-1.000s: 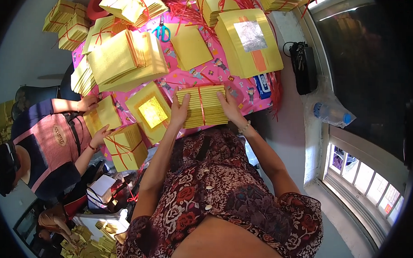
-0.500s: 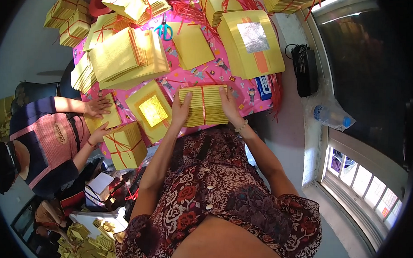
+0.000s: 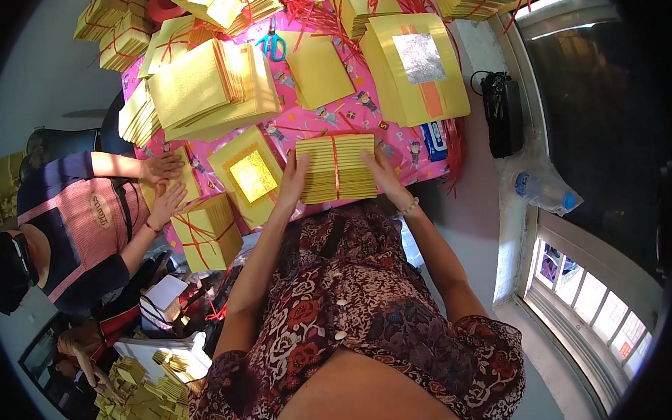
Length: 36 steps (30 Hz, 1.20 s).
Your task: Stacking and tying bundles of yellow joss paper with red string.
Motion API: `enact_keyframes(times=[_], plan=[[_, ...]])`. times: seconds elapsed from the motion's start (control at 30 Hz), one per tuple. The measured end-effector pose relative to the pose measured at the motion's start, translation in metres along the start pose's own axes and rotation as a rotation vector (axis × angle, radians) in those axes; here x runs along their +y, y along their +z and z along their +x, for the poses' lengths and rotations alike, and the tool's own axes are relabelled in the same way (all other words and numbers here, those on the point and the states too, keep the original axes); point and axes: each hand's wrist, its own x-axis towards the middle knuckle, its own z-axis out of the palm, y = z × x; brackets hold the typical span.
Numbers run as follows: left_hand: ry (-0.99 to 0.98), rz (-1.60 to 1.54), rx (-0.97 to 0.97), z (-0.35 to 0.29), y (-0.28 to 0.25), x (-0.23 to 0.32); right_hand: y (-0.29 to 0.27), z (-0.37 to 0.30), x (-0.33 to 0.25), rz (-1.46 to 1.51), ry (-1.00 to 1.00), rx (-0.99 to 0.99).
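Note:
A bundle of folded yellow paper (image 3: 318, 181) lies at the near edge of the table, its folds stacked in rows. A red ribbon (image 3: 336, 165) runs around its middle. My left hand (image 3: 293, 177) grips the bundle's left end, thumb along the edge. Against the right end my right hand (image 3: 386, 176) presses, a beaded bracelet on that wrist. The undersides of my fingers are partly hidden. Left of the bundle is a yellow sheet stack with a gold foil square (image 3: 253, 175). A flat stack of yellow paper (image 3: 318, 72) lies beyond it.
A pink patterned cloth (image 3: 332, 121) covers the table. Teal-handled scissors (image 3: 271, 48) lie farther back, near large yellow paper stacks (image 3: 200, 83). A silver-foil stack (image 3: 418, 72) and a blue box (image 3: 433, 141) are at right. A co-worker's hands (image 3: 164, 182) rest on paper at left.
My thumbs have slid from the bundle's top outward to its ends, and my grip looks looser. The co-worker's nearer hand has moved up and lies flatter on the paper.

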Motion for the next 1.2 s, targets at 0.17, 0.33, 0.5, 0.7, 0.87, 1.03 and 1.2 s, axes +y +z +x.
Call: enact_keyframes(times=[0.17, 0.33, 0.5, 0.7, 0.87, 1.03, 1.2], plan=[[0.083, -0.098, 0.062, -0.007, 0.021, 0.001, 0.015, -0.010, -0.013, -0.160, 0.045, 0.074], [0.127, -0.066, 0.054, -0.009, 0.021, -0.001, 0.012, -0.010, -0.005, -0.159, -0.025, 0.050], [0.117, -0.058, 0.062, -0.007, 0.018, -0.006, 0.011, -0.014, -0.017, -0.214, 0.022, 0.023], [0.175, 0.001, 0.065, -0.013, 0.026, 0.007, 0.016, -0.014, -0.005, -0.022, -0.047, 0.128], [0.138, 0.160, 0.056, -0.019, 0.025, 0.011, 0.013, -0.014, -0.004, -0.023, 0.108, 0.083], [0.216, 0.161, 0.069, -0.013, 0.020, -0.004, 0.018, -0.013, -0.008, 0.003, 0.118, 0.087], [0.177, 0.103, 0.058, -0.016, 0.026, 0.011, 0.014, -0.008, -0.001, 0.048, 0.111, 0.113]])
